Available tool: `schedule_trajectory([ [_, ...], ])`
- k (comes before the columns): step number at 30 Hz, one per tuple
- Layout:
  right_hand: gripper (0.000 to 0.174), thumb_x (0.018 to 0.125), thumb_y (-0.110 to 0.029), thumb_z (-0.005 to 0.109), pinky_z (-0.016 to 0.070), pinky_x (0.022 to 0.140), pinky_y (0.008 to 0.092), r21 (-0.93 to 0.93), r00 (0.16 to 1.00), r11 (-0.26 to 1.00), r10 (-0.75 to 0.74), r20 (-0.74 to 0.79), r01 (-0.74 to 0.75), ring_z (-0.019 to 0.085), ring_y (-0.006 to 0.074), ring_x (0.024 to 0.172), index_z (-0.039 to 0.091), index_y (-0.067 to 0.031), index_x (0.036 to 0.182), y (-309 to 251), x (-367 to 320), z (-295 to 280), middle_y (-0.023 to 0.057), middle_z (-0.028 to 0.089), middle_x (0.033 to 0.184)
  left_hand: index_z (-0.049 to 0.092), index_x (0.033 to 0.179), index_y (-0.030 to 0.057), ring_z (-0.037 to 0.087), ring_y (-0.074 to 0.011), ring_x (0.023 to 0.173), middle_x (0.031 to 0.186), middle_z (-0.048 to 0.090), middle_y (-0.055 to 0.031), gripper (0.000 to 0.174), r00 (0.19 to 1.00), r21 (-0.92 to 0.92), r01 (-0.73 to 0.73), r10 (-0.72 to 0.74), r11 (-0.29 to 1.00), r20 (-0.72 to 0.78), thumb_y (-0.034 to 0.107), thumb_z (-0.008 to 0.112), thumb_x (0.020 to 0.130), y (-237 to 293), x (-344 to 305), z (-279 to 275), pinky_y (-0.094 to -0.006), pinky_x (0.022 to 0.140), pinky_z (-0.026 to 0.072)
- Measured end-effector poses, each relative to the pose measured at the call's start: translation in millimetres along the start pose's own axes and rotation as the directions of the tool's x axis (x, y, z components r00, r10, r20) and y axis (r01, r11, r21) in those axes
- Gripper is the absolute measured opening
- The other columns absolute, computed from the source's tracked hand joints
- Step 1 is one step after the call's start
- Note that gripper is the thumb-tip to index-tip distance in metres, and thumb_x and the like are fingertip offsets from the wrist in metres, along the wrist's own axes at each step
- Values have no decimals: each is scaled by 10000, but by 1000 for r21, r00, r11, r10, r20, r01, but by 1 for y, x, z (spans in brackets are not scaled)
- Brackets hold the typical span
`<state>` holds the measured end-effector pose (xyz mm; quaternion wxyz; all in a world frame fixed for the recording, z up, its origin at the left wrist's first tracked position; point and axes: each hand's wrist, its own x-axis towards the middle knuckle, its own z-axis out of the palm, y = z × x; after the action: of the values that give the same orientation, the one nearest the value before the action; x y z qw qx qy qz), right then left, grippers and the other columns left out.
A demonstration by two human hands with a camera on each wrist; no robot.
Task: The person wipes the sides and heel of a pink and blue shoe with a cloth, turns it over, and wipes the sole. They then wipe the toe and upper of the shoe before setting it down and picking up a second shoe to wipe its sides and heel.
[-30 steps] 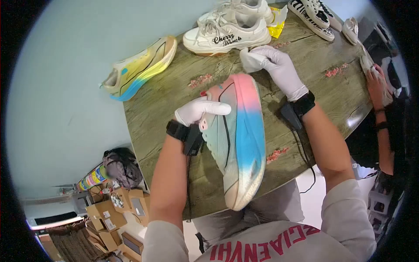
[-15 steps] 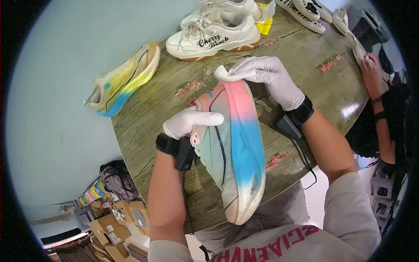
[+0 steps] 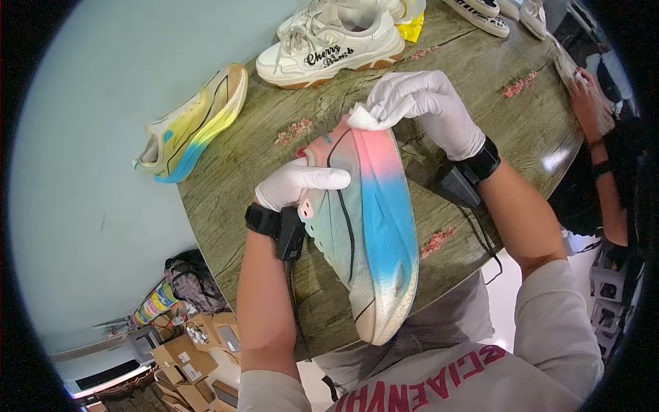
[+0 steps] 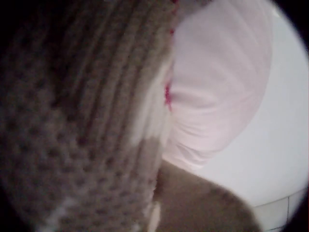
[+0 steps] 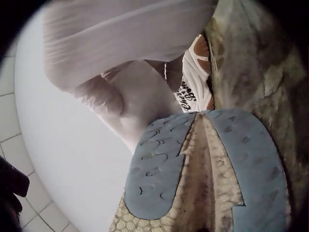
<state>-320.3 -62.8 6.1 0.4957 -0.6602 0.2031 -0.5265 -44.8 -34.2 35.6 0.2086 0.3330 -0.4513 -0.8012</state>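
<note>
A running sneaker (image 3: 388, 223) with a pink, blue and cream midsole is held on its side over the table, heel away from the body. My gloved left hand (image 3: 295, 185) grips it at the opening, thumb lying along the upper. In the left wrist view the glove (image 4: 217, 82) sits against the knit upper (image 4: 96, 121). My gloved right hand (image 3: 432, 110) pinches a white wipe (image 3: 374, 118) against the pink heel end. The right wrist view shows the grey-blue and cream outsole (image 5: 159, 169), with the wipe (image 5: 142, 87) beyond it.
A yellow and blue sneaker (image 3: 195, 127) stands at the table's left edge. White chunky sneakers (image 3: 333, 55) and a yellow packet (image 3: 412, 29) are at the back. Patterned shoes (image 3: 480, 17) lie far right, near another person's hand (image 3: 589, 103). Cardboard boxes (image 3: 185, 360) fill the floor at lower left.
My right hand has brought the wipe from beyond the shoe onto its heel, then shifted it slightly along the heel edge. The left hand keeps its grip on the sneaker.
</note>
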Motion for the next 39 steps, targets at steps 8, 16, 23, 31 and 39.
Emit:
schedule_trajectory([
  [8,277,836,-197,584,513,880,355,160,996,986,-61,71,49,673,248,904,726,39,812,-1,1,-4,146,720,866,239,1594,18,481,-74,540,1235,663,-117,799,988,53,100,-92,994,-124,140,646,917,1,7,-2,-240,478,388],
  [16,193,908,-92,639,500,933,351,-473,934,878,-232,-272,80,659,224,998,740,4,1041,-15,3,25,98,715,1040,292,1574,15,528,-173,1315,1485,502,-125,727,1000,-132,6,-5,991,10,399,583,1029,-19,14,-7,-339,1110,432],
  [23,217,945,-162,624,481,972,406,-579,968,776,-172,184,248,648,306,1031,758,-64,1085,-11,5,25,124,718,1060,415,1504,8,504,-163,1325,1488,488,-93,586,982,-204,-109,137,973,131,417,462,1088,-19,21,-7,-323,1128,409],
  [31,200,972,-188,617,492,943,418,-490,967,837,-164,197,242,658,311,1019,730,-32,1025,-9,5,24,127,721,1039,420,1510,51,491,-138,1319,1469,497,-49,526,982,-201,-147,168,968,89,390,419,1107,-24,27,-10,-315,1126,398],
  [39,169,938,-175,651,490,907,411,-495,957,824,-184,224,275,652,301,977,726,-25,960,-17,6,27,117,720,987,529,1276,90,528,-120,1184,1264,555,-36,395,966,-128,-214,229,968,120,420,389,1111,-21,28,-4,-302,1056,434],
])
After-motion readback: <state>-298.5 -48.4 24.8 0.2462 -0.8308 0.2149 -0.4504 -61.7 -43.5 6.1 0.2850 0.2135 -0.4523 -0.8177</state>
